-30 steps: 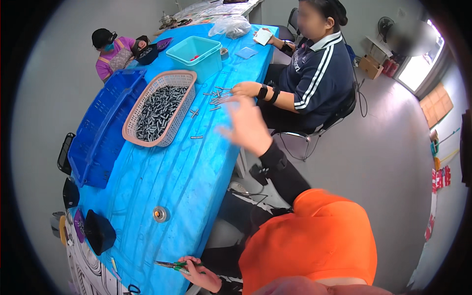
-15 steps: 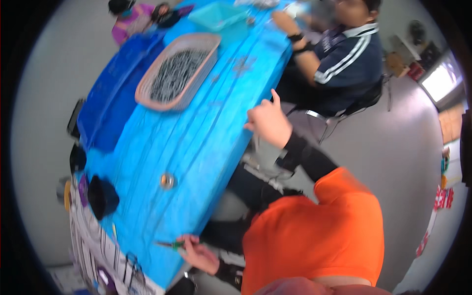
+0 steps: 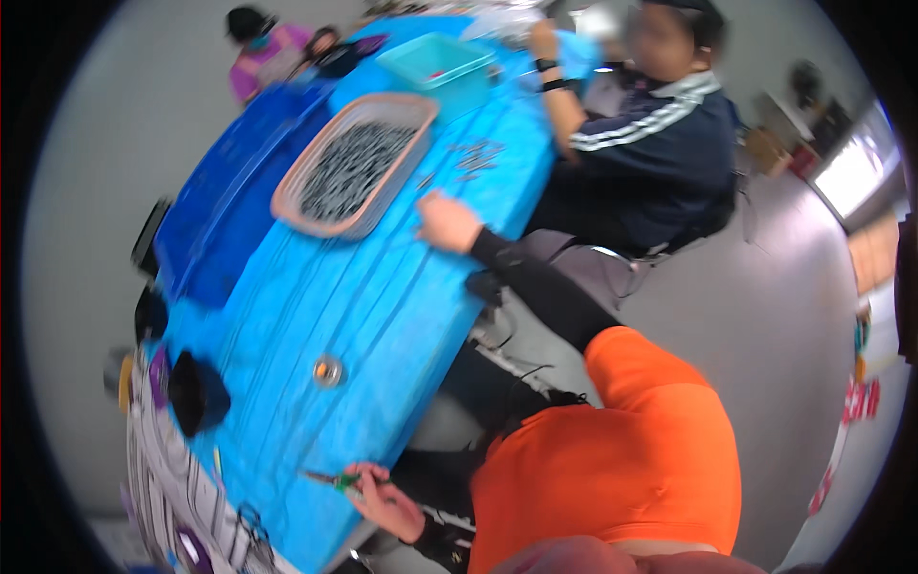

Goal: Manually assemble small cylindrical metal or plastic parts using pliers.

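My left hand (image 3: 387,504), by the table's near edge, is closed round a small hand tool with green handles (image 3: 346,481). The tool's thin metal tip points left over the blue-covered table (image 3: 382,316); I cannot tell whether it is scissors or pliers. My right hand (image 3: 449,222) is stretched over the table, its fingers bent down and blurred. Just beyond it lie small dark pieces (image 3: 426,181), with several more thin dark pieces (image 3: 476,158) scattered farther on. A pink-rimmed basket (image 3: 287,206) full of small grey-black pieces (image 3: 356,167) stands left of this hand.
Behind the basket stands a long blue tub (image 3: 225,206); a turquoise bin (image 3: 459,81) is farther off. A small clear jar (image 3: 327,371) and a black container (image 3: 198,392) are nearer. A seated person (image 3: 660,153) works at the far right, another person (image 3: 268,53) at the far left.
My right hand has moved left and inward over the table, from the edge towards the small pieces. Its raised finger has come down. My left hand still holds the green-handled tool.
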A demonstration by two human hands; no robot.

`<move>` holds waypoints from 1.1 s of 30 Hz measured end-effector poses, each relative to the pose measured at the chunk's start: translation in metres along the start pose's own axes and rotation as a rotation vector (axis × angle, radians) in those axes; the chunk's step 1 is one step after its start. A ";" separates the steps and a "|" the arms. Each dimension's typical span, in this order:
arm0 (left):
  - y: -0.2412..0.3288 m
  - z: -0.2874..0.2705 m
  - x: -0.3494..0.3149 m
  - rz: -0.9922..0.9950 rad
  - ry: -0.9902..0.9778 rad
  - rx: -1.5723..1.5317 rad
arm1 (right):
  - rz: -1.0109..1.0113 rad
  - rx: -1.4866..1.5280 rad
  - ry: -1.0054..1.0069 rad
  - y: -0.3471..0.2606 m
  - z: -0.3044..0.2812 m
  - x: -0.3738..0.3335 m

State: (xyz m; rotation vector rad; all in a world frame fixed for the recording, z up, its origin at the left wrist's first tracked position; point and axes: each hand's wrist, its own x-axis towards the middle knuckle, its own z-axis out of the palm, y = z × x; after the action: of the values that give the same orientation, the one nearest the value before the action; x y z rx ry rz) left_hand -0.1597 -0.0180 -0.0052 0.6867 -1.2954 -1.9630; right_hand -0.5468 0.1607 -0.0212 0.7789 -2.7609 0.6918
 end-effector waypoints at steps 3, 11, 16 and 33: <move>-0.004 -0.001 -0.002 -0.056 0.099 0.035 | 0.124 -0.015 -0.159 -0.003 0.014 0.021; -0.006 -0.003 -0.004 -0.051 0.003 0.111 | -0.089 0.120 0.028 -0.020 -0.007 -0.009; -0.006 0.007 -0.008 -0.130 0.075 0.095 | -0.129 0.913 -0.418 -0.068 -0.028 -0.094; -0.017 0.001 -0.030 -0.170 -0.179 -0.070 | -0.528 1.286 -0.804 -0.165 -0.011 -0.183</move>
State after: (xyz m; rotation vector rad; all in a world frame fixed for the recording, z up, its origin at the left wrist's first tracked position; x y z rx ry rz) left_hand -0.1458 0.0111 -0.0191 0.6153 -1.3016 -2.2409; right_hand -0.3033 0.1231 -0.0029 2.2637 -2.0255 2.4305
